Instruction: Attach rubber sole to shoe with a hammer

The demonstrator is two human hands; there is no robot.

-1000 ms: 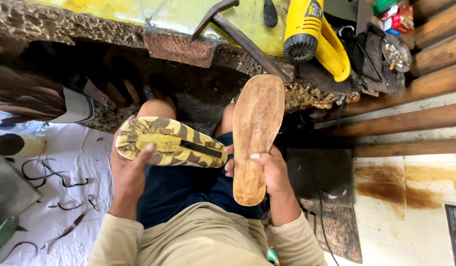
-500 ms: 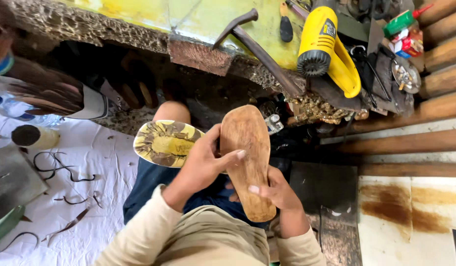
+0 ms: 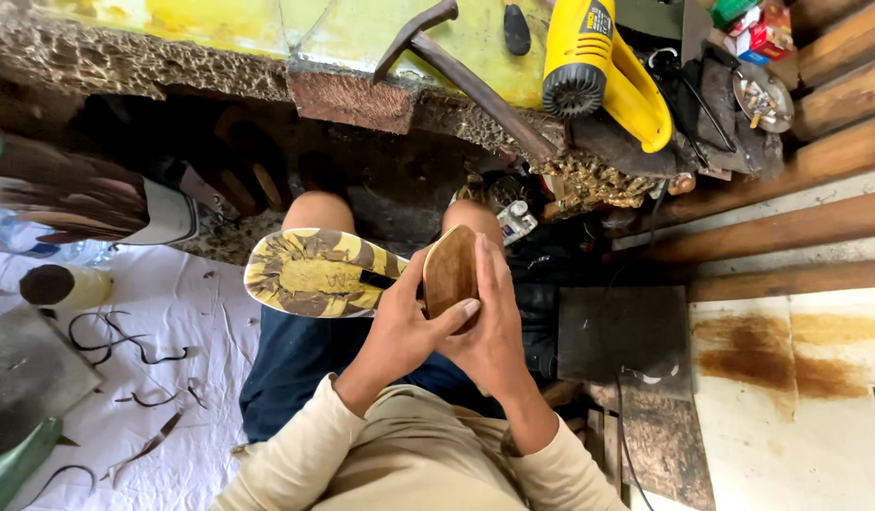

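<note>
From the head view, both hands meet over the lap around a brown sole (image 3: 450,270), which stands on edge so that only its rounded end and a narrow face show. The left hand (image 3: 400,326) wraps it from the near side, thumb (image 3: 455,315) laid across the lower part; the right hand (image 3: 494,322) lies flat against its right face with the fingers (image 3: 482,260) stretched up along it. Both hands are closed on that one piece and neither is free. Just left of them, touching or nearly touching the left hand, a yellow sole (image 3: 319,274) with dark streaks lies across the left knee (image 3: 316,210), nothing holding it. Above the knees runs the rough front edge of the worktop (image 3: 173,71); a hammer (image 3: 456,61) lies slanting across it near the middle, its head toward the far side, and a yellow heat gun (image 3: 598,71) sits toward the right end amid black cord and clutter. A white cloth (image 3: 173,378) on the floor at the left carries thin dark curled offcuts (image 3: 116,336) and a small jar (image 3: 64,284). The likeliest trouble, as I judge it, is the yellow sole sliding off the knee onto the cloth if the legs shift, since it only rests there. The brown sole, pinched on edge between palms, could also twist out if the grip loosens.
</note>
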